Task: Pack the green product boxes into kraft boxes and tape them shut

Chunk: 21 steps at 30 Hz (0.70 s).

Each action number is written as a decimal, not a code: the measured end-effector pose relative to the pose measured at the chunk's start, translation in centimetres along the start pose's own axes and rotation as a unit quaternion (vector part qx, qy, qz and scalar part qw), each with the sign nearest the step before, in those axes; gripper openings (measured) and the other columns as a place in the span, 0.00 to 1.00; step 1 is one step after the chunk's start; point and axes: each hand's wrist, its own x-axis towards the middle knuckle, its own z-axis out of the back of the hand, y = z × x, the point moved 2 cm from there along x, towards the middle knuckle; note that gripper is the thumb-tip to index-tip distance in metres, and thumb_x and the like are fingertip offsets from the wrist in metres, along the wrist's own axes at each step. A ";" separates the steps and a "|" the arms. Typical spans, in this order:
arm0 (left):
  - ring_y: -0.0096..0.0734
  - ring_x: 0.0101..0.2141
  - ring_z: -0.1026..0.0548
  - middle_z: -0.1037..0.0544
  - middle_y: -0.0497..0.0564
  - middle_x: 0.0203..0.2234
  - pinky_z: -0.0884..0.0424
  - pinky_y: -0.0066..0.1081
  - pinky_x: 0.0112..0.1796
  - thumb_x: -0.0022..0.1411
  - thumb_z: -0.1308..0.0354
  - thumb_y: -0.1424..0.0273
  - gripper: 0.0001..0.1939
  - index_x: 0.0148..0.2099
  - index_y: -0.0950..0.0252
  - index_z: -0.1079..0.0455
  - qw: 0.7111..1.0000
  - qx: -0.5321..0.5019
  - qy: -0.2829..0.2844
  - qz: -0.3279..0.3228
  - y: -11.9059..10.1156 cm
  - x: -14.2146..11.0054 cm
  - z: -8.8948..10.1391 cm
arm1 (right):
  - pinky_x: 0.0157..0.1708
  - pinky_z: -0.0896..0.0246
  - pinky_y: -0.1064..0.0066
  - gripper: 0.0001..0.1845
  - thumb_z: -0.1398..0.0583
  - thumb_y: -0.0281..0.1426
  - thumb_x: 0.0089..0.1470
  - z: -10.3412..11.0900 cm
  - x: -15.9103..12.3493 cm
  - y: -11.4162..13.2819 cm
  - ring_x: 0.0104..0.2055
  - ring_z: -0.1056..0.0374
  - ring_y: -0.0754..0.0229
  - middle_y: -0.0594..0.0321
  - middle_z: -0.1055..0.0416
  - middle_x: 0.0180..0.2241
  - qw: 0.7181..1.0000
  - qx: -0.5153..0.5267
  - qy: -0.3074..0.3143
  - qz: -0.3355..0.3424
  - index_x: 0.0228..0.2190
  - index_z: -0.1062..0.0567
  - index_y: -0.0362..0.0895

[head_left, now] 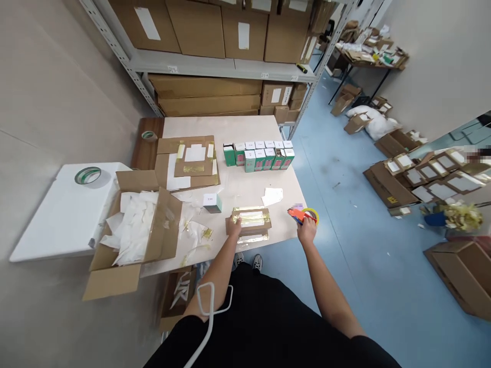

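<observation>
Near the front edge of the table (230, 179) lies a small cardboard box (264, 219) with clear yellowish tape and a white label on top. My left hand (234, 226) grips its left end, thumb on the top. Out at the table's right edge, my right hand (307, 230) is wrapped round an orange tape dispenser (296, 213) with a yellow-rimmed roll. White paper slips (272, 196) lie between the dispenser and the green boxes. A single white-and-green box (212, 203) stands behind and left of the cardboard box.
Several green-and-white boxes (264, 156) stand in rows at the back. Flat cardboard (187, 163) lies back left. An open carton (169, 220) of white paper stands at left, beside a white surface (57, 214) with a tape roll (88, 175). Shelving (215, 64) rises behind; cartons (387, 184) cover floor at right.
</observation>
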 end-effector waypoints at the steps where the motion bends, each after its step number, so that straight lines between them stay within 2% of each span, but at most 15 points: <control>1: 0.52 0.61 0.28 0.26 0.62 0.61 0.32 0.43 0.59 0.69 0.42 0.60 0.31 0.70 0.63 0.40 1.000 0.000 -0.007 0.012 0.2 -0.1 -0.3 | 0.54 0.39 0.50 0.14 0.42 0.32 0.58 0.8 0.1 0.7 0.53 0.35 0.40 0.44 0.27 0.47 1.000 0.015 -0.014 0.014 0.46 0.27 0.43; 3: 0.52 0.60 0.26 0.26 0.62 0.61 0.30 0.43 0.57 0.70 0.43 0.59 0.31 0.70 0.64 0.39 0.999 -0.006 -0.019 0.034 0.6 -0.1 -0.7 | 0.53 0.37 0.51 0.14 0.42 0.35 0.60 1.9 0.3 2.6 0.52 0.34 0.41 0.46 0.27 0.47 0.998 0.043 -0.025 0.048 0.46 0.27 0.44; 6: 0.54 0.59 0.26 0.25 0.63 0.61 0.29 0.43 0.55 0.70 0.43 0.57 0.33 0.71 0.64 0.40 0.999 -0.012 0.001 0.036 0.7 0.2 -0.9 | 0.51 0.35 0.53 0.14 0.40 0.39 0.61 2.5 0.1 6.5 0.49 0.32 0.44 0.48 0.26 0.45 0.991 0.096 -0.027 0.091 0.45 0.26 0.45; 8: 0.54 0.59 0.26 0.25 0.63 0.60 0.29 0.42 0.55 0.70 0.43 0.58 0.33 0.72 0.65 0.41 1.000 -0.010 0.004 0.026 0.7 0.8 -0.8 | 0.51 0.34 0.54 0.14 0.39 0.41 0.60 2.0 -0.5 9.5 0.48 0.32 0.45 0.50 0.26 0.44 0.982 0.151 -0.021 0.113 0.44 0.25 0.45; 12: 0.52 0.59 0.25 0.25 0.64 0.60 0.30 0.41 0.56 0.68 0.41 0.60 0.35 0.72 0.66 0.42 1.000 -0.010 -0.005 0.003 0.8 1.8 -0.7 | 0.47 0.31 0.59 0.15 0.37 0.42 0.59 -0.1 -2.2 14.5 0.44 0.30 0.49 0.55 0.25 0.41 0.958 0.260 0.044 0.115 0.42 0.23 0.45; 16: 0.50 0.59 0.25 0.25 0.65 0.60 0.31 0.39 0.57 0.67 0.40 0.58 0.36 0.70 0.68 0.41 1.000 -0.009 0.028 0.003 1.0 1.9 -0.6 | 0.44 0.31 0.62 0.15 0.34 0.43 0.54 -2.1 -4.1 16.3 0.40 0.30 0.52 0.59 0.24 0.37 0.933 0.327 0.127 0.075 0.38 0.22 0.45; 21: 0.54 0.61 0.28 0.30 0.69 0.64 0.32 0.42 0.58 0.68 0.40 0.58 0.37 0.72 0.69 0.43 0.996 0.000 0.081 0.043 0.7 1.8 0.3 | 0.41 0.32 0.64 0.18 0.33 0.46 0.50 -3.6 -5.5 15.9 0.38 0.30 0.53 0.60 0.24 0.36 0.924 0.333 0.182 0.045 0.35 0.22 0.45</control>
